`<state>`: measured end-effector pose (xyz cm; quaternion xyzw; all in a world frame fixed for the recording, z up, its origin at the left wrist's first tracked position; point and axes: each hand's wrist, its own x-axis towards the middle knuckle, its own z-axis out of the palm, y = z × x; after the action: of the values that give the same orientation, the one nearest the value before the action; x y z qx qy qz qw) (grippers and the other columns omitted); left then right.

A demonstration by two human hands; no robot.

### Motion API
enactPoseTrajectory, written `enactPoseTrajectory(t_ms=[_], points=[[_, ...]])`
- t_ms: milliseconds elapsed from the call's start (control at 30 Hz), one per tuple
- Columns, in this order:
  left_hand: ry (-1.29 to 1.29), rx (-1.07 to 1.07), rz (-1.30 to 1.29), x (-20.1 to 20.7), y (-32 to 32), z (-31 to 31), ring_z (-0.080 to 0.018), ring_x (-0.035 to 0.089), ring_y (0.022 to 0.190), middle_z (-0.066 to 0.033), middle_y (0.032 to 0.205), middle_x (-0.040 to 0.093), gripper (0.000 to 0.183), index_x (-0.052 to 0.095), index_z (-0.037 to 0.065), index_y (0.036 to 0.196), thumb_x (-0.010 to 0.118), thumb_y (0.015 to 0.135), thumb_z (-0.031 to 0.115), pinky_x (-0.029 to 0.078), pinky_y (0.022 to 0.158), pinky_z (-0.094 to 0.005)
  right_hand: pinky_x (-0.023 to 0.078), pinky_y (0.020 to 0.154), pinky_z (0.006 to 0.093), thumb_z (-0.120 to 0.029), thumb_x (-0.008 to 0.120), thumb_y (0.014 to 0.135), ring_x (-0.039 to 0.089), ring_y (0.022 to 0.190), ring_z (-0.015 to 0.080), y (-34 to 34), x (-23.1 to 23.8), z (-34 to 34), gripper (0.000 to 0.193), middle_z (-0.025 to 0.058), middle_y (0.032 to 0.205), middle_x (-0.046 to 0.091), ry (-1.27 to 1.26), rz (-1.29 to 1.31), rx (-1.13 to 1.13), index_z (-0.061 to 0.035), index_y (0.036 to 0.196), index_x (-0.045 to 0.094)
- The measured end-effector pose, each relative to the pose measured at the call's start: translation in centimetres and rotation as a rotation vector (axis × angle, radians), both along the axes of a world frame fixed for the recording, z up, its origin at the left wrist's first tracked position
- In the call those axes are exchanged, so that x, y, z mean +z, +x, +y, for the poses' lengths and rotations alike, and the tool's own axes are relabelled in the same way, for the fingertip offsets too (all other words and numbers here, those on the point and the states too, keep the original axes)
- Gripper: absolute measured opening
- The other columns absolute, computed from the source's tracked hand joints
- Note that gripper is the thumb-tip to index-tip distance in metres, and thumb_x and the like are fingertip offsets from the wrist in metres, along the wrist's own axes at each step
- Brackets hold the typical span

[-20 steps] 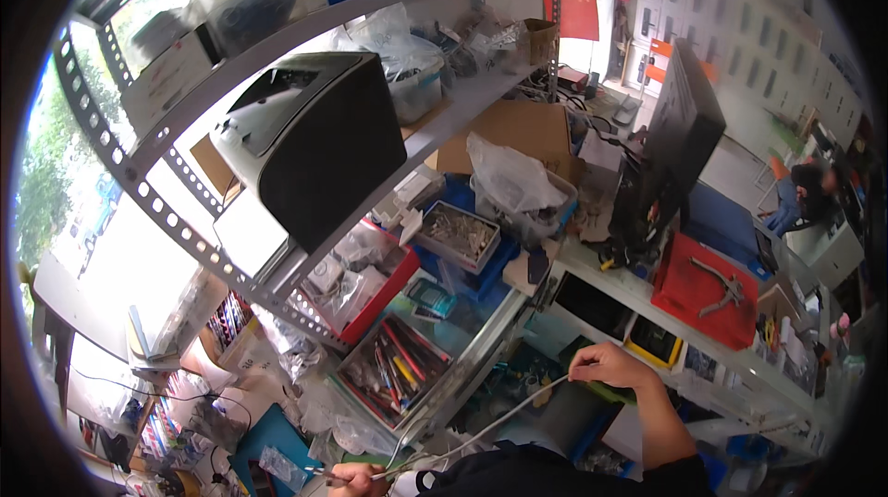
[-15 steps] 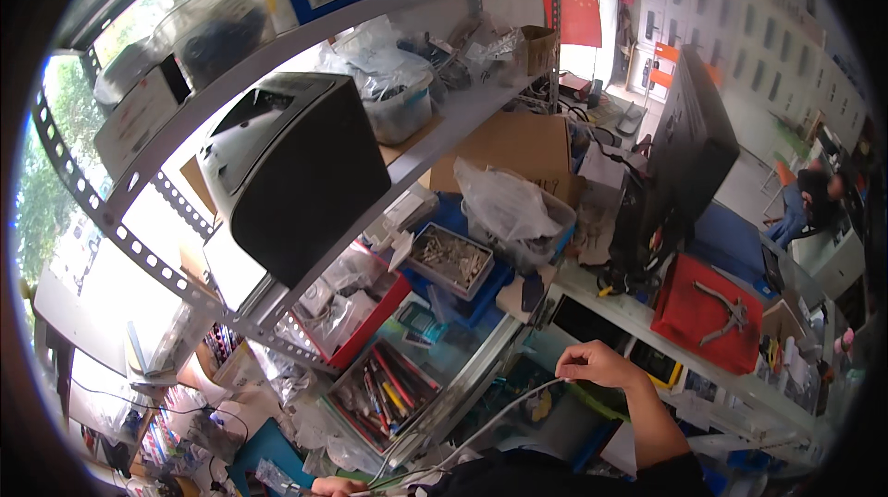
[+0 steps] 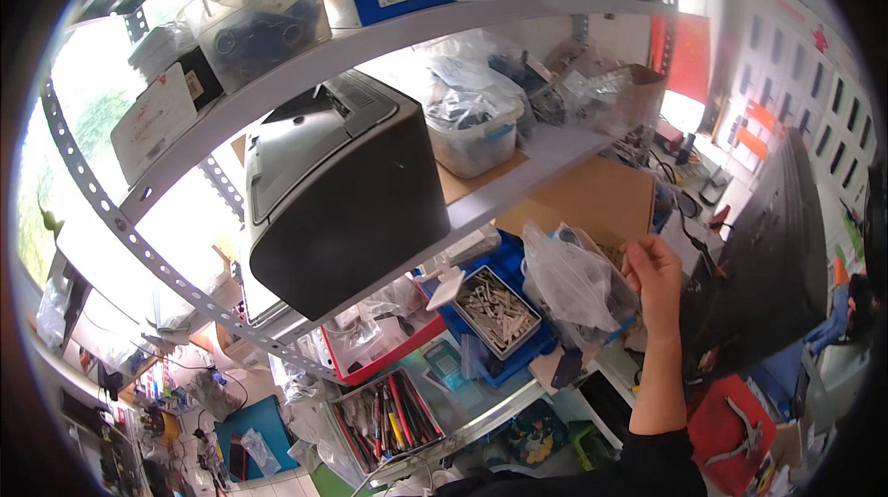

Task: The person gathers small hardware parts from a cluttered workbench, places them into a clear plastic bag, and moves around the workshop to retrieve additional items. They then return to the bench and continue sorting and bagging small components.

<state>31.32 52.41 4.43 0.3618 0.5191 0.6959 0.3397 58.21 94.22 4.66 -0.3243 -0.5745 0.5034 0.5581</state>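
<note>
One right hand (image 3: 654, 277) near bag (image 3: 569, 284) (gap between shelf edge (image 3: 490, 208), monitor (image 3: 772, 252)).

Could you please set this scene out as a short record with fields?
Right hand: fingers bent, close to the clear plastic bag; contact unclear
Left hand: not in view
Shelf: dark printer
Below shelf level: tray of small parts, pens
Right side: dark monitor, pliers on a red surface
</note>
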Motion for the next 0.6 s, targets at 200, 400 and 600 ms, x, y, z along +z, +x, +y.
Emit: enactPoseTrajectory(t_ms=[200,400,600], points=[[-0.058,0.093,-0.073,0.5,0.9,0.1,-0.0166,0.037,0.042,-0.0096,0.049,0.042,0.042,0.046,-0.001,0.055,0.052,0.081,0.031,0.028,0.041,-0.0301,0.040,0.062,0.0205,-0.017,0.057,0.082,0.053,0.072,0.0083,-5.9,4.7,6.6,0.019,0.0029,0.082,0.058,0.339,-0.152,-0.085,-0.0019,0.094,0.057],[-0.086,0.123,-0.035,1.1,1.7,1.6,-0.0150,0.034,0.041,-0.0069,0.049,0.040,0.040,0.045,0.001,0.055,0.052,0.081,0.030,0.027,0.041,-0.0295,0.043,0.078,0.0354,-0.032,0.062,0.073,0.057,0.087,0.0271,-18.2,8.2,17.9,0.042,0.0139,0.095,0.059,0.873,-0.621,-0.481,-0.0021,0.101,0.057],[-0.096,0.102,-0.053,1.2,1.3,2.6,-0.0145,0.034,0.042,-0.0059,0.050,0.040,0.038,0.044,0.002,0.057,0.053,0.082,0.030,0.027,0.041,-0.0293,0.045,0.070,0.0371,-0.029,0.062,0.073,0.059,0.073,0.0279,-17.2,10.2,25.6,0.031,0.0142,0.085,0.059,0.445,-0.479,-0.341,-0.0047,0.093,0.058]])
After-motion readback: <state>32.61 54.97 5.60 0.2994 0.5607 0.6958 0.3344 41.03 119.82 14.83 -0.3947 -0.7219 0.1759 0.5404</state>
